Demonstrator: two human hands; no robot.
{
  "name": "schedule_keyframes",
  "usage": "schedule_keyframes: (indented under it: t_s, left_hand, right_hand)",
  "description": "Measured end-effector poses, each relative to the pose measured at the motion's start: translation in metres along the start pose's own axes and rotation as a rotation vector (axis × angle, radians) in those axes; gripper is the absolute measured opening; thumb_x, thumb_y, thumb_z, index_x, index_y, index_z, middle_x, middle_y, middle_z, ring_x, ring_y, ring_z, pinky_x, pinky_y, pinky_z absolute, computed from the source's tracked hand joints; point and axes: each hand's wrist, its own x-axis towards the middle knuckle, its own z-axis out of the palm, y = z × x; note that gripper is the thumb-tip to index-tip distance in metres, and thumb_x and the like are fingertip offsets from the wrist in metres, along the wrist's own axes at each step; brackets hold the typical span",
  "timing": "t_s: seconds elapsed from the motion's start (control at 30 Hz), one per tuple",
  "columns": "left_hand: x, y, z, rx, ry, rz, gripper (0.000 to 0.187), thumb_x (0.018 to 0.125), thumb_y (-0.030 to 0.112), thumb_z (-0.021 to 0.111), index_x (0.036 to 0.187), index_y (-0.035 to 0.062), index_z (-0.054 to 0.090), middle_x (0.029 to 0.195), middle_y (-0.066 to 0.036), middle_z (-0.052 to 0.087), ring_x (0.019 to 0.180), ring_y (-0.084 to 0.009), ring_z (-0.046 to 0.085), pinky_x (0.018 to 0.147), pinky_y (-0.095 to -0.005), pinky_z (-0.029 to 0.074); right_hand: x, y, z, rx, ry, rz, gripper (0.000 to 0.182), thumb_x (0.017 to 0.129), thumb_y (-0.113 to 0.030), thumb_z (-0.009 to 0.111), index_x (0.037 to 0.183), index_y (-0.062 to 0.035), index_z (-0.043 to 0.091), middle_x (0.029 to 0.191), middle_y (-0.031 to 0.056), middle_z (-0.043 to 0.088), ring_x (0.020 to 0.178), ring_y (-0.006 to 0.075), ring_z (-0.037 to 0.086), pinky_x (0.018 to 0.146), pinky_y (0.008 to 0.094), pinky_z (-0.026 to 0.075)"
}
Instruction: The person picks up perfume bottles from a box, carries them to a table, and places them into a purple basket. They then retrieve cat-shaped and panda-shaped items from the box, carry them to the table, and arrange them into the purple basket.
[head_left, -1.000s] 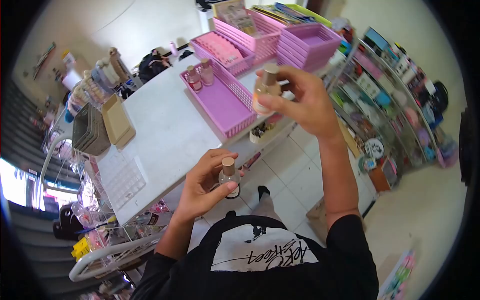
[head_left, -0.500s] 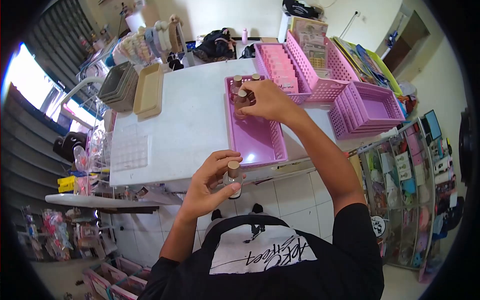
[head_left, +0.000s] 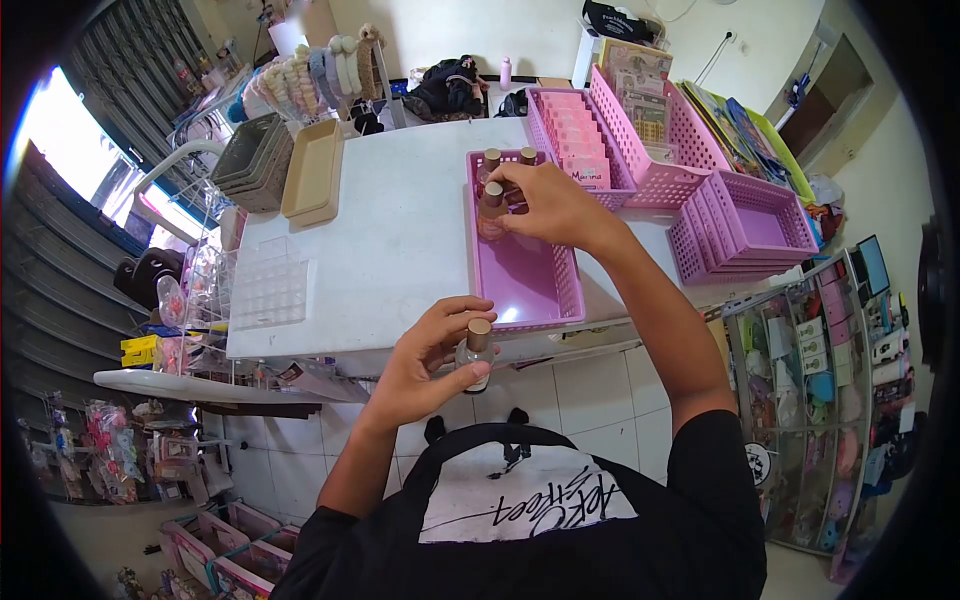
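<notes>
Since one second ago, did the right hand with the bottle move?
Yes. Judged against the long purple basket, the right hand went from outside its right side to over its far end, taking the bottle along.

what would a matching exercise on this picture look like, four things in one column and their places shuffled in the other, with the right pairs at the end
Things
1. bottle in the left hand
2. bottle in the right hand
3. beige tray
4. pink packets

Places
A. in a basket on the table
B. held close to two other capped bottles
C. held between the black shirt and the long purple basket
D. beside the stacked dark grey baskets

Right pairs: 1-C, 2-B, 3-D, 4-A
</notes>
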Motion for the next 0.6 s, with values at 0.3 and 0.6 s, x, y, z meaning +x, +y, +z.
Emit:
schedule_keyframes:
  t_s: [0.3,0.6]
  left_hand:
    - [0.016,0.020,-0.015,-0.337,0.196,-0.104,0.062,0.081,0.014,0.074,0.133,-0.0074,0.048,0.118,-0.015,0.054,0.097,-0.0288,0.067,0.089,-0.0411,0.056]
    - [0.119,0.069,-0.014,-0.209,0.205,0.264,0.037,0.081,0.004,0.076,0.109,-0.0029,0.053,0.109,-0.012,0.059,0.098,-0.0170,0.064,0.086,-0.0294,0.054]
  right_hand:
    - [-0.036,-0.076,-0.048,0.368,0.021,0.092,0.033,0.080,-0.013,0.070,0.108,0.0029,0.063,0.088,0.0151,0.071,0.081,0.0217,0.071,0.075,0.0323,0.056]
    - [-0.031,-0.106,-0.070,0.310,0.031,-0.149,0.068,0.079,-0.022,0.079,0.138,-0.0094,0.048,0.113,0.0173,0.065,0.095,0.0229,0.068,0.080,0.0336,0.057]
